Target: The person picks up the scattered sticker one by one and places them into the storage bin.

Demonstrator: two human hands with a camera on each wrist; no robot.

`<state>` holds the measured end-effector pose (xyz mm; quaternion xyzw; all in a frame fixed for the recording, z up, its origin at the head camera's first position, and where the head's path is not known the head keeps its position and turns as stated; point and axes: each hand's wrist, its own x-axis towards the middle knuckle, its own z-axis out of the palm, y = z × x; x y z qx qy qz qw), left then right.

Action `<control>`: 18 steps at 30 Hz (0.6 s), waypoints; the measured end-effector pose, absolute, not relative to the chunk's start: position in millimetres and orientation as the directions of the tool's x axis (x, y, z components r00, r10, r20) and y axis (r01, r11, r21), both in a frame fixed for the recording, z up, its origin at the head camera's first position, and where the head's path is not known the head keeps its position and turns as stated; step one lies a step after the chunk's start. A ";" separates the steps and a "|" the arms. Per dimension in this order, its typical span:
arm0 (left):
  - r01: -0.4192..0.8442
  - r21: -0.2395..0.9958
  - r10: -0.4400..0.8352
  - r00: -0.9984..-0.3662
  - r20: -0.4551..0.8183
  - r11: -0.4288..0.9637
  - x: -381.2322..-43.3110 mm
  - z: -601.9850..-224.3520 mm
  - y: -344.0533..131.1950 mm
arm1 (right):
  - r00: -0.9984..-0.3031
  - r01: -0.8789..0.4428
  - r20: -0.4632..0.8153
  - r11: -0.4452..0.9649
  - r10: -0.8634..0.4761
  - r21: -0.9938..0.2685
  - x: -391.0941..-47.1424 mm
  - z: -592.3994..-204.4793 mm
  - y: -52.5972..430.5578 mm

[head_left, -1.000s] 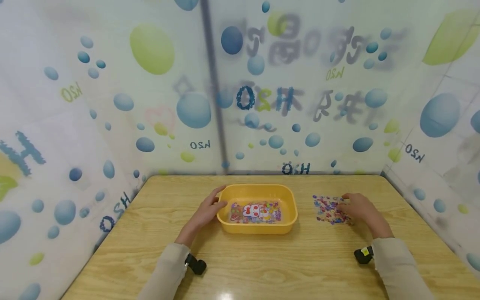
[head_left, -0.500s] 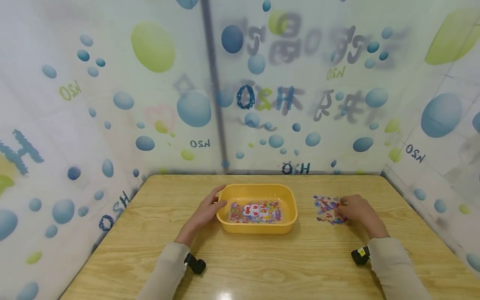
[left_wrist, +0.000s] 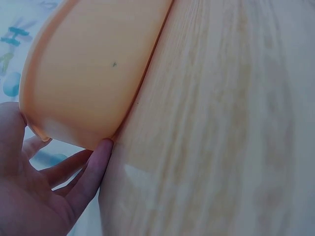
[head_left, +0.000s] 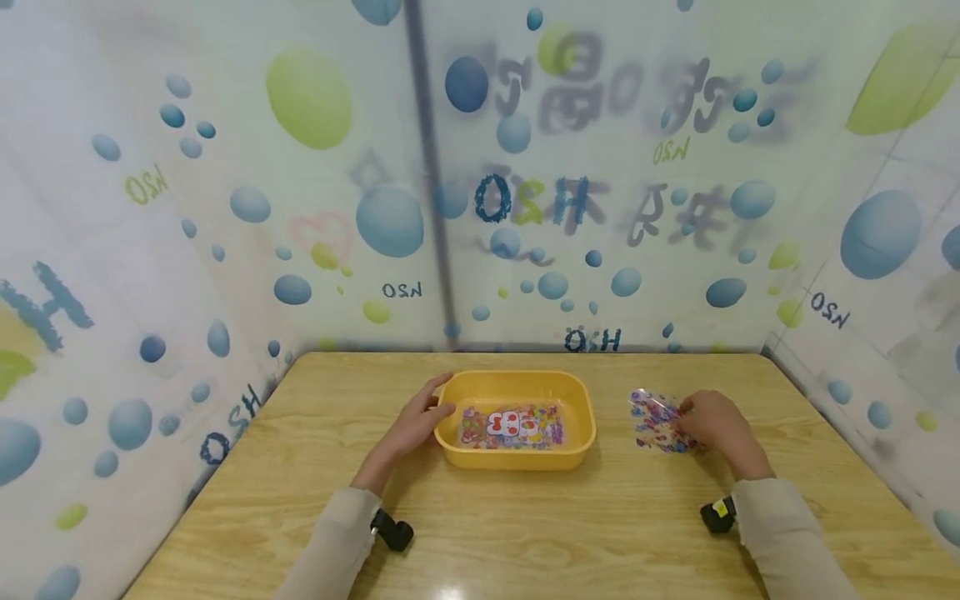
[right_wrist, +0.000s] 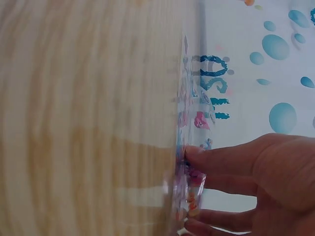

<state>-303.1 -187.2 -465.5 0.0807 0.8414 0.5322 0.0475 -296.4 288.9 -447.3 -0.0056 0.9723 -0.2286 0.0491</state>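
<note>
A yellow plastic basin (head_left: 517,459) sits on the wooden table. My left hand (head_left: 415,422) holds its left end, thumb over the rim; in the left wrist view, fingers (left_wrist: 93,169) press the outer wall near the base. Inside the basin lies a clear sticker sheet (head_left: 510,427) with a white cartoon figure in its middle. To the right, my right hand (head_left: 716,423) pinches the right edge of another clear sticker sheet (head_left: 654,421), printed in small purple, red and blue pictures. In the right wrist view this sheet (right_wrist: 201,118) bends upward from the tabletop beside the thumb.
The pale wooden table (head_left: 525,533) reaches back to a white curtain wall (head_left: 637,208) printed with blue and green bubbles. Similar panels stand at both sides. A small black camera (head_left: 392,530) is strapped to each wrist.
My right hand has moved slightly left and its fingers have drawn together on the sheet's edge. The sheet, flat before, now bends and catches the light. My left hand and the basin stay put.
</note>
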 end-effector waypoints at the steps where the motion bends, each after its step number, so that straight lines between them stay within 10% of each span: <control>1: 0.085 0.902 0.181 -0.984 0.008 0.424 -301.9 -464.9 -186.5 | -0.995 0.013 -0.091 0.893 -0.031 -0.450 -295.9 -448.3 289.0; 18: 0.064 0.911 0.226 -0.974 -0.033 0.407 -286.5 -440.7 -184.6 | -1.000 0.008 -0.025 0.819 -0.007 -0.573 -295.6 -439.3 299.0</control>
